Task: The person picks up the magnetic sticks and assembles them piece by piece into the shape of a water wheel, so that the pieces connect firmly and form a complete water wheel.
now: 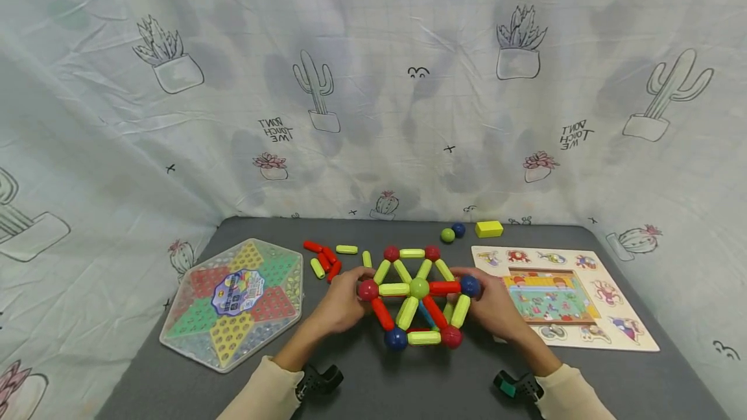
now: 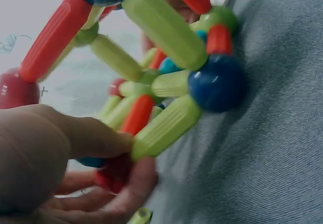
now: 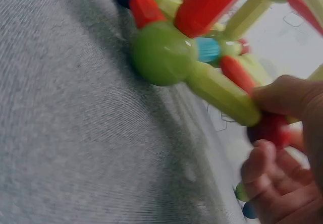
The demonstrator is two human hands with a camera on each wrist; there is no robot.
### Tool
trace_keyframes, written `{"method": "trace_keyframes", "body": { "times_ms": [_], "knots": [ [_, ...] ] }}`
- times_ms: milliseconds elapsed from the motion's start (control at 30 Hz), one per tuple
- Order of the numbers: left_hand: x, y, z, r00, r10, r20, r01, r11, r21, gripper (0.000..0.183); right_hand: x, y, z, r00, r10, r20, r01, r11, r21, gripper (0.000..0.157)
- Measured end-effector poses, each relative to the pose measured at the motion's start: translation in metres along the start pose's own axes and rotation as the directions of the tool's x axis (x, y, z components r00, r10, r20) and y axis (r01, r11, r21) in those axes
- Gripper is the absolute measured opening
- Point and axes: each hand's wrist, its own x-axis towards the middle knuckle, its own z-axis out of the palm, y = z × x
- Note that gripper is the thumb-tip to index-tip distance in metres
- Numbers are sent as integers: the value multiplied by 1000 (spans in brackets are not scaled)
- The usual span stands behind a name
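Note:
Between both hands is a ball-and-stick building toy structure (image 1: 419,288) of red, yellow-green and light-blue rods joined by red, blue and green balls. Its face toward the head camera is a hexagon with spokes around a green ball. My left hand (image 1: 345,300) grips its left side; in the left wrist view the thumb and fingers pinch a dark red ball (image 2: 115,174) where rods meet. On the opposite side my right hand (image 1: 493,306) pinches another red ball (image 3: 270,130), thumb on top and fingers beneath. The structure's back is partly hidden.
Loose red rods (image 1: 334,271) and yellow-green rods (image 1: 347,249) lie behind the left hand. A hexagonal Chinese checkers board (image 1: 201,280) sits left, a wooden picture puzzle (image 1: 633,306) right. Near the back edge are a green ball (image 1: 447,235), a blue ball (image 1: 458,230) and a yellow block (image 1: 489,229).

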Motion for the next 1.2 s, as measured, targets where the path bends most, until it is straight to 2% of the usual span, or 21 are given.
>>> {"method": "trace_keyframes", "body": {
  "times_ms": [133, 233, 333, 467, 600, 833, 933, 1000, 1067, 1133, 1200],
  "knots": [
    [1, 5, 4, 994, 17, -108, -23, 999, -46, 52, -1, 1, 2, 989, -110, -103, 110, 994, -4, 59],
    [1, 6, 8, 984, 35, -176, -54, 993, -103, 52, -1, 1, 3, 977, -166, -135, 169, 986, 11, 61],
    [2, 4, 11, 975, 60, -215, -93, 985, -147, 56, 0, 1, 4, 970, -193, -148, 205, 976, 69, 62],
    [4, 1, 15, 975, 73, -209, -118, 970, -211, 60, 0, -1, 6, 973, -176, -148, 195, 973, 125, 66],
    [5, -5, 19, 978, 87, -188, -133, 960, -248, 62, 0, -1, 7, 977, -161, -138, 180, 974, 137, 63],
    [5, -18, 21, 965, 177, -192, -228, 930, -288, 56, -1, 4, 8, 957, -245, -159, 268, 952, 147, 61],
    [5, -22, 22, 964, 179, -195, -233, 925, -301, 57, -1, 4, 8, 953, -265, -145, 285, 948, 142, 65],
    [5, -25, 23, 974, 153, -169, -202, 922, -331, 60, -1, 3, 8, 967, -231, -108, 246, 958, 145, 68],
    [6, -29, 25, 988, 119, -102, -148, 920, -362, 57, -1, 4, 9, 985, -167, -51, 173, 973, 152, 68],
    [7, -32, 28, 996, 83, -14, -82, 923, -375, 41, -2, 5, 10, 996, -91, 14, 88, 984, 156, 63],
    [10, -34, 29, 996, 56, 71, -26, 928, -371, 29, -1, 7, 12, 996, -34, 82, 20, 986, 168, 51]
  ]
}}
